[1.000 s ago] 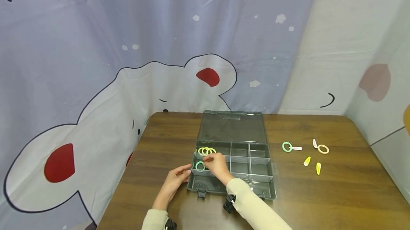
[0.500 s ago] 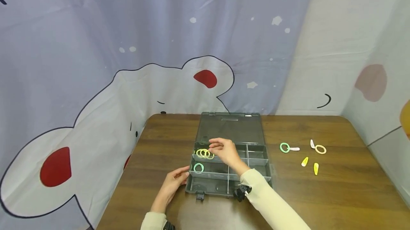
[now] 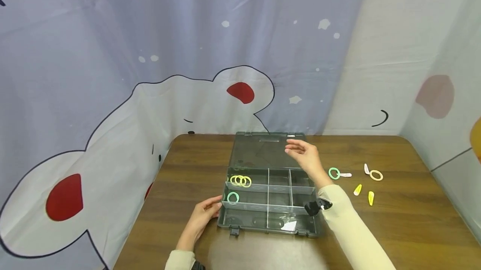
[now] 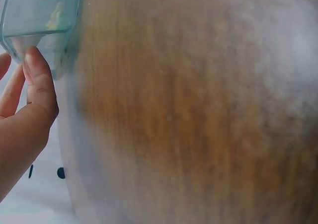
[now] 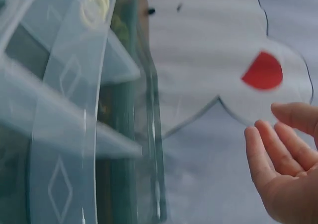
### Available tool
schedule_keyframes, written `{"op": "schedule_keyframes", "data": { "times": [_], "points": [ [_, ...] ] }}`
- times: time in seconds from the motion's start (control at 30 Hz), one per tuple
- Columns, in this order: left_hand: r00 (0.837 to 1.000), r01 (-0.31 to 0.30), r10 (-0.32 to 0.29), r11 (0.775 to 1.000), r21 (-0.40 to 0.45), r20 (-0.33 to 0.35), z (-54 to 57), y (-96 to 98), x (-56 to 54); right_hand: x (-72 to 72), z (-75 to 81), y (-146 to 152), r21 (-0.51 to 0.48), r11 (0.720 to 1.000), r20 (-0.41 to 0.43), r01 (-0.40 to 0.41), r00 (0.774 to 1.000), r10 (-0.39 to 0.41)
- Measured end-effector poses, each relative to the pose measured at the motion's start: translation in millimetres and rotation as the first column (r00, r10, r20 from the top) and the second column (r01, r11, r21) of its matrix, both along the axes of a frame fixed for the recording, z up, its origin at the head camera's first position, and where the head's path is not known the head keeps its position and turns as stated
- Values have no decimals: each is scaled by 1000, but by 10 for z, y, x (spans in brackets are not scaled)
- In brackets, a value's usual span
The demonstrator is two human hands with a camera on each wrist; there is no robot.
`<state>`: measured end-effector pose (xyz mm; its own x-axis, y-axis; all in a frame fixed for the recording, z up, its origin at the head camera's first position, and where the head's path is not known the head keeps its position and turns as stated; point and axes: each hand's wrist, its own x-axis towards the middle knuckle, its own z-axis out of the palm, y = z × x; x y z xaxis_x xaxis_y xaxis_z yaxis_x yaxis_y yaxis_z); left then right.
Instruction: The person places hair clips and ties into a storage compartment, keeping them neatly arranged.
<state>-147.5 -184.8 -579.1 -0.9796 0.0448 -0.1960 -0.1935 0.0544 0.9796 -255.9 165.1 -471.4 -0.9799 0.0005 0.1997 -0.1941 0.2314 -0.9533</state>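
The fingers of the right hand (image 3: 306,157) were loosely bent, parted from the thumb and bare of any object; they hung over the opened lid (image 3: 259,153), a height that probably kept them from brushing the dividers. Those of the left hand (image 3: 201,215) touched the left side of the box (image 3: 244,216), thumb apart from the rest, presumably steadying it. The lid lay folded back, leaving every compartment reachable. Overlapping yellow rings (image 3: 240,181) sat in the back-left compartment and one green ring (image 3: 228,197) in the middle-left, apparently sorted by colour. Farther right on the surface (image 3: 406,224), another green ring (image 3: 339,174) and a pale ring (image 3: 370,174) lay beside whitish clips (image 3: 345,175), with two yellow clips (image 3: 371,198) nearer the person, likely spread for easy picking.
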Motion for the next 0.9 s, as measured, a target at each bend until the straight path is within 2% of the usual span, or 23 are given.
{"op": "schedule_keyframes", "data": {
  "times": [0.17,0.27,0.37,0.5,0.67,0.9],
  "points": [
    [1000,9,-9,1000,5,20,-1,13,-1,-9,-69,393,-15,999,-24,29,999,-30],
    [1000,11,-11,1000,5,21,0,17,-5,3,-134,641,12,997,-14,77,997,-77],
    [1000,14,-14,1000,8,19,-4,20,-12,41,-229,901,43,990,23,133,991,-134],
    [1000,13,-13,1000,13,26,-9,20,-27,127,-387,1169,31,978,77,204,976,-206],
    [999,1,-2,1000,20,34,-24,14,-44,224,-608,1344,17,964,130,265,956,-265],
    [1000,-3,2,1000,19,18,-28,5,-23,265,-914,1457,172,945,161,278,938,-305]
  ]
}}
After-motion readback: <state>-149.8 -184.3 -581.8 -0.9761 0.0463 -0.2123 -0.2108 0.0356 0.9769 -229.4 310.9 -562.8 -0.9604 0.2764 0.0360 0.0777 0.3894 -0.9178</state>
